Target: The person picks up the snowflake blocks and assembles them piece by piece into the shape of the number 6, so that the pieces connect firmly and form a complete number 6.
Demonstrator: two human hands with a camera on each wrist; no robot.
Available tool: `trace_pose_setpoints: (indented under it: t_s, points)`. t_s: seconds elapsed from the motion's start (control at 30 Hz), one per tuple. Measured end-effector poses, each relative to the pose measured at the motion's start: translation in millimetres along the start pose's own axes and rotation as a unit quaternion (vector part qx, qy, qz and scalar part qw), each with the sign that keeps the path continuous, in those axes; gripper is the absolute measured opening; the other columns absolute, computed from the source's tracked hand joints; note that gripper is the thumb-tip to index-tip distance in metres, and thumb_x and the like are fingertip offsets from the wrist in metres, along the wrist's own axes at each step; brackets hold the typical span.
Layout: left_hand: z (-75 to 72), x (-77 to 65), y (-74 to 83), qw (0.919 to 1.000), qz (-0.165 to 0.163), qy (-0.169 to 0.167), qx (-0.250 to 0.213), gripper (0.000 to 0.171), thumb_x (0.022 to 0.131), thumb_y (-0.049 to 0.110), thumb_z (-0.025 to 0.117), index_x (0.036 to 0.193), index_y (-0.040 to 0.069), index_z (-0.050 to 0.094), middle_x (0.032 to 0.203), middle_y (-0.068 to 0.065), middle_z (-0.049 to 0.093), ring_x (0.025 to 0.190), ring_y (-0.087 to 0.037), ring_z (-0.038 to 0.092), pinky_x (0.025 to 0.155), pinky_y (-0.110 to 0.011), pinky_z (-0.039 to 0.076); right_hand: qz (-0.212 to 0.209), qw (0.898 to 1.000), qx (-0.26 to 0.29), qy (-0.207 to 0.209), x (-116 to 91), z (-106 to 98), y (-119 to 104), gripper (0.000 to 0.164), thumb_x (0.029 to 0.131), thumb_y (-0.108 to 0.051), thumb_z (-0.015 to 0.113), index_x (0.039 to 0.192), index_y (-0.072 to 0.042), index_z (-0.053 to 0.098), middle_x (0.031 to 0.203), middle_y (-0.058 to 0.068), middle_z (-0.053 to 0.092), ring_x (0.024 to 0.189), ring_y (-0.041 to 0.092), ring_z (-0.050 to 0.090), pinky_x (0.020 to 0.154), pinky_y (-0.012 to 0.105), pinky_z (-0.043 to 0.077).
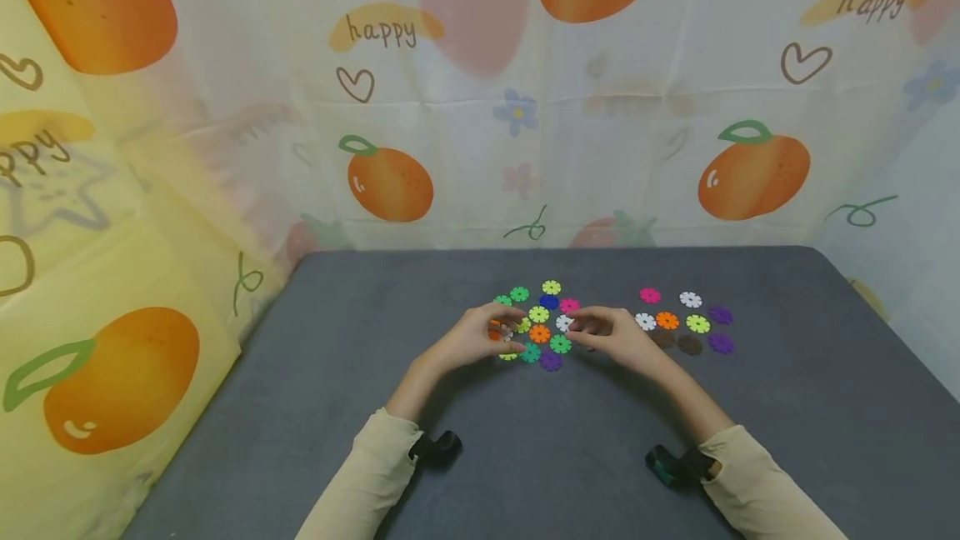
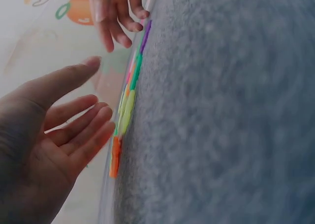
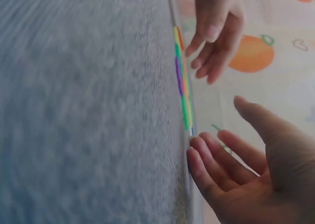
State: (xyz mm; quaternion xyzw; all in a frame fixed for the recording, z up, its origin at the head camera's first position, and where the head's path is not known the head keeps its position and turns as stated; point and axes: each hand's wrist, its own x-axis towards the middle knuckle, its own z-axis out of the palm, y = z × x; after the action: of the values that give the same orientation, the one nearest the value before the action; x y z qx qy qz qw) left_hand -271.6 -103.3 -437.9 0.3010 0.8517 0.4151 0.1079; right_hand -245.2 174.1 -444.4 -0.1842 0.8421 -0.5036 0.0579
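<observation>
Flat notched plastic discs in many colours lie in a cluster on the dark grey table. In the head view, an orange disc (image 1: 539, 333) is in the middle of the cluster, with a purple disc (image 1: 551, 361) at the near edge. My left hand (image 1: 480, 333) hovers over the cluster's left side, thumb and fingers spread apart. Over its right side is my right hand (image 1: 611, 336), its fingers loosely bent beside a white disc (image 1: 564, 323). Both wrist views show gaps between thumb and fingers, with nothing held. Fingertips of each hand come right down near the table surface.
To the right lies a second group of discs, among them a pink disc (image 1: 649, 296), a yellow disc (image 1: 697, 324) and a brown disc (image 1: 690, 345). A printed cloth (image 1: 465, 123) hangs behind the table (image 1: 525, 457). Another yellowish cloth (image 1: 150, 257) borders its left side.
</observation>
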Motion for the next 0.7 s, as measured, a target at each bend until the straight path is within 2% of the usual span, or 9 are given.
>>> trace_pose_setpoints:
  t_s: [0.13,0.33,0.5,0.7]
  points:
    - [3.2,2.1,-1.9,0.9996,0.006,0.005,0.028,0.055,0.083,0.027,0.078,0.131,0.007,0.060,0.126,-0.008,0.065,0.109,-0.020,0.063,0.096,-0.037,0.054,-0.006,1.000,-0.007,0.004,1.4,3.3,1.8,0.038,0.090,-0.024,0.071,0.121,-0.003,0.066,0.099,0.012,0.071,0.082,0.020,0.067,0.069,0.025,0.055]
    - [5.9,2.6,-1.2,0.9991,0.013,-0.001,0.040,0.053,0.083,0.024,0.079,0.130,0.008,0.061,0.124,-0.007,0.066,0.108,-0.019,0.063,0.095,-0.038,0.054,-0.020,0.999,-0.022,0.018,1.5,8.1,5.2,0.032,0.088,-0.022,0.073,0.115,-0.005,0.070,0.094,0.007,0.071,0.078,0.010,0.064,0.071,0.023,0.054]
    - [8.8,2.3,-1.3,0.9978,0.015,-0.006,0.065,0.053,0.083,0.028,0.079,0.130,0.012,0.062,0.120,-0.003,0.066,0.107,-0.017,0.060,0.095,-0.037,0.052,-0.033,0.999,-0.032,0.024,0.7,10.2,7.4,0.031,0.086,-0.020,0.075,0.113,-0.004,0.071,0.094,0.007,0.070,0.076,0.007,0.062,0.069,0.023,0.054]
    - [12.1,2.9,-2.2,0.9960,0.019,-0.011,0.087,0.052,0.081,0.030,0.080,0.127,0.013,0.064,0.114,-0.001,0.065,0.103,-0.015,0.058,0.089,-0.032,0.051,-0.035,0.998,-0.053,0.026,-0.1,12.2,9.4,0.029,0.085,-0.022,0.077,0.110,-0.008,0.072,0.094,0.006,0.066,0.076,0.006,0.059,0.068,0.022,0.052]
